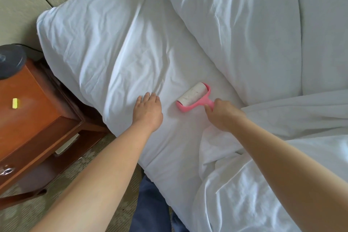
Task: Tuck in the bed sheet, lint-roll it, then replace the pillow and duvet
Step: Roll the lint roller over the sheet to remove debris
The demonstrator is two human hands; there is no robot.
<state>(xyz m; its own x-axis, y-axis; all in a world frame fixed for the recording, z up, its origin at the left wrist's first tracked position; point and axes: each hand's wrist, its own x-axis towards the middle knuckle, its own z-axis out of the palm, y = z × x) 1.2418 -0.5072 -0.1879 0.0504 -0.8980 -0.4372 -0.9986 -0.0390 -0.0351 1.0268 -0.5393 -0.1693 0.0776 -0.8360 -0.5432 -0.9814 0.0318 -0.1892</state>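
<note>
Head view: lint roller lies on sheet mid-bed, right hand fingers curled round its handle. Left hand flat, fingers relaxed. Risk: loose sheet bunching under roller; duvet edge just beside, may snag.

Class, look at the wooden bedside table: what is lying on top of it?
On the bedside table lie a small yellow object and, at its far edge, a dark round object only partly in frame. What the yellow object is cannot be told.
</note>
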